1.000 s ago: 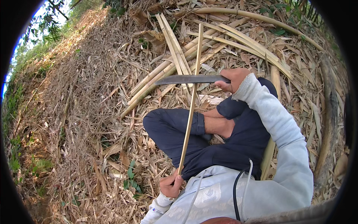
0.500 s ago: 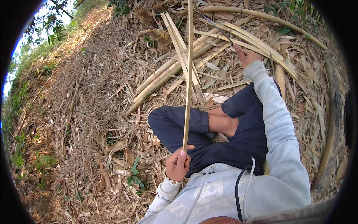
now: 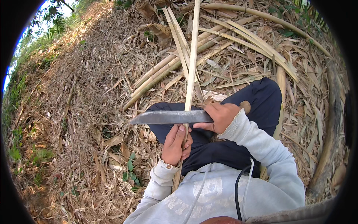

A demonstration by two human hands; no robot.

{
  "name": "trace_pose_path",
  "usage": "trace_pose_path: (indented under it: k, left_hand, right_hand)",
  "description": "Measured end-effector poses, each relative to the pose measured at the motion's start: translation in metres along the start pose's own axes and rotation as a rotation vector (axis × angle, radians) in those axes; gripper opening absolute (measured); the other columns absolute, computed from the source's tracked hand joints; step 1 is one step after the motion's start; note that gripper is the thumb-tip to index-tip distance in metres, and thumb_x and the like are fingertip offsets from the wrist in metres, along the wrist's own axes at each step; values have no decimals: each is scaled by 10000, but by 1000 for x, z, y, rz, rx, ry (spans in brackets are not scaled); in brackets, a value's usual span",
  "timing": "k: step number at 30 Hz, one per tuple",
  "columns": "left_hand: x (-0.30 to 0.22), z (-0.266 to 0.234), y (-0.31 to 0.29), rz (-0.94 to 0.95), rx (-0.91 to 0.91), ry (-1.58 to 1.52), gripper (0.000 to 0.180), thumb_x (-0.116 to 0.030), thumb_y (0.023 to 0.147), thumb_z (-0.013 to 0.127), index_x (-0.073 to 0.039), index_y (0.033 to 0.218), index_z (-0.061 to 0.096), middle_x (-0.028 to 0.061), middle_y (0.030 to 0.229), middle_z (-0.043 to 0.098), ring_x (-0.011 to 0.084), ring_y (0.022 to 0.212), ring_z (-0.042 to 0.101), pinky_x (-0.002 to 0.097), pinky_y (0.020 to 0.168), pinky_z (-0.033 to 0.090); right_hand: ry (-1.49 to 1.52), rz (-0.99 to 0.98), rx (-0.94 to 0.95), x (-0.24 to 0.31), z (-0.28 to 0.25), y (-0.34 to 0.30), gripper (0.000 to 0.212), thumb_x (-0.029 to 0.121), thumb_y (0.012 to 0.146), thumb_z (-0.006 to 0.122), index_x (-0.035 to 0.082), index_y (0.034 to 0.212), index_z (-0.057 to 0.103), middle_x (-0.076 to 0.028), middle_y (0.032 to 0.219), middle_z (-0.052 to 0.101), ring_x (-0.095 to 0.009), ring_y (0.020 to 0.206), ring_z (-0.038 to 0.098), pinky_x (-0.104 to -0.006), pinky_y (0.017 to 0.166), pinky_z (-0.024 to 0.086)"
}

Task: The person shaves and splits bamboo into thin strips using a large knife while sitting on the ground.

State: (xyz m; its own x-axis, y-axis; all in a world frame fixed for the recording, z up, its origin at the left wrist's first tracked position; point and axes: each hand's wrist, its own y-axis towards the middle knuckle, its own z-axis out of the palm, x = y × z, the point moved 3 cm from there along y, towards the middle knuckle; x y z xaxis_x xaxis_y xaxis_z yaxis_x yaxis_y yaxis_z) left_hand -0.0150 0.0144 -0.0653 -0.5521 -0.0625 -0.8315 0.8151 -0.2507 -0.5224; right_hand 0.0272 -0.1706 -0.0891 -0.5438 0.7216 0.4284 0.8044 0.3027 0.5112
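Observation:
A long, pale bamboo strip (image 3: 192, 59) runs from beside my waist up past the top edge of the view. My left hand (image 3: 176, 145) is closed around it near its lower part, thumb on top. My right hand (image 3: 220, 117) grips a machete (image 3: 164, 117) whose round wooden handle end (image 3: 245, 106) pokes out to the right. The broad dark blade lies crosswise over the strip, just above my left fingertips, its tip pointing left. Whether the edge bites into the strip cannot be made out.
Split bamboo strips (image 3: 257, 43) and whole poles (image 3: 158, 79) lie beyond my crossed legs (image 3: 257, 95). A cut stump (image 3: 159, 33) stands at the far side. Dry leaves (image 3: 93, 97) cover the ground. A dark log (image 3: 326, 156) lies at the right.
My right hand has come from the far right to my lap, bringing the machete across the strip. The left hand has moved up, and the strip's lower end now reaches below it.

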Motion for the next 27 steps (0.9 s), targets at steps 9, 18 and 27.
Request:
trace_pose_path:
  k: [9, 18, 27]
  left_hand:
    - [18, 6, -16, -12, -30, 26, 273, -332, 1070, 338, -96, 971, 435, -15, 586, 310, 48, 382, 226, 233, 324, 210]
    - [14, 2, -19, 50, -54, 138, 281, -326, 1065, 367, -71, 981, 449, -23, 597, 365, 30, 394, 279, 213, 343, 243]
    - [34, -12, -55, -156, 84, -99, 272, -335, 1064, 372, -89, 960, 423, -24, 594, 348, 37, 389, 256, 218, 342, 231]
  right_hand:
    - [76, 205, 146, -41, 3, 6, 610, 627, 880, 555, 24, 793, 582, -180, 653, 626, -354, 627, 655, -430, 547, 521]
    - [-59, -48, 148, -51, 0, 7, 586, 639, 804, 647, 58, 770, 572, -108, 633, 615, -295, 558, 648, -391, 467, 505]
    - [39, 355, 74, -118, -12, 28, 586, 576, 969, 443, 28, 801, 567, -182, 594, 543, -408, 567, 576, -452, 519, 445]
